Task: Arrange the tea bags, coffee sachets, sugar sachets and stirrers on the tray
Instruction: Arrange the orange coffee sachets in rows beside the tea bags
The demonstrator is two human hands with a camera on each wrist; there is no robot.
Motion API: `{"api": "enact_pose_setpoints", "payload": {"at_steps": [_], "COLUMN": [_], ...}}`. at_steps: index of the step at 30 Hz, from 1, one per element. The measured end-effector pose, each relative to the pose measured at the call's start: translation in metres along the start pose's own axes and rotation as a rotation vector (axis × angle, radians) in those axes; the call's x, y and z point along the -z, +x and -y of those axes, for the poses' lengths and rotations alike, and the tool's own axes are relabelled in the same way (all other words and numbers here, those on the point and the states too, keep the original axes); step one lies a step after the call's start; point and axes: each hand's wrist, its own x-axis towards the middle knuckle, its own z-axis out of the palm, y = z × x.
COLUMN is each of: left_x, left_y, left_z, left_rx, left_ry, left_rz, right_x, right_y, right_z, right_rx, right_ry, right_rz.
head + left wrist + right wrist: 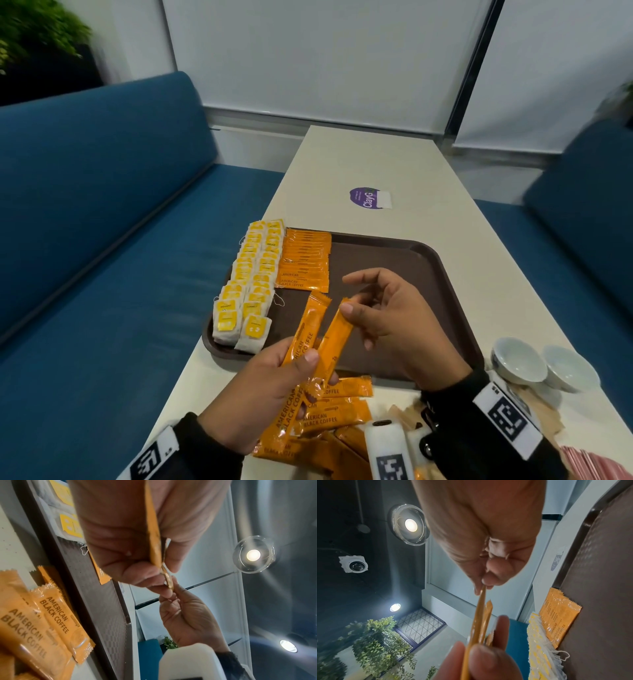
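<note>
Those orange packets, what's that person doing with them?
A person is sorting drink supplies onto a brown tray. Their left hand holds two orange coffee sachets, and the right hand pinches the top of one of them. On the tray, yellow tea bags already lie in two rows, with a neat stack of coffee sachets beside them. More loose coffee sachets wait on the table near the person, and two small white bowls sit to the right.

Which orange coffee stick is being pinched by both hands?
The right-hand stick of the two held up: right hand pinches its top, left hand its bottom. The other stick is only in the left.
</note>
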Motion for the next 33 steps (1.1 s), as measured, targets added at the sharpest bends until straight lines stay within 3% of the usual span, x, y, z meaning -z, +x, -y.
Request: {"api": "enact_pose_setpoints", "payload": {"at_steps": [7, 13, 17, 23, 31, 33], "left_x": [0.005, 0.003, 0.003, 0.011, 0.021, 0.026], "left_y": [-0.001, 0.001, 0.000, 0.003, 0.005, 0.005], "left_z": [-0.002, -0.001, -0.005, -0.001, -0.001, 0.000], "left_rx": [-0.012, 0.014, -0.015, 0.009, 0.049, 0.047], "left_ry": [0.008, 0.162, 0.157, 0.156, 0.225, 0.225], "left_rz": [0.002, 0.017, 0.050, 0.046, -0.027, -0.061], "right_x": [0.002, -0.005, -0.010, -0.007, -0.010, -0.009], "right_y": [-0.001, -0.002, 0.000, 0.010, 0.019, 0.030], "right_z": [0.004, 0.002, -0.001, -0.010, -0.016, -0.019], "right_rx": [-0.089, -0.173, -0.189, -0.222, -0.226, -0.206], "right_ry": [-0.045, -0.123, -0.114, 0.094, 0.140, 0.053], "right_rz": [0.201, 0.219, 0.100, -0.174, -0.205, -0.234]}}
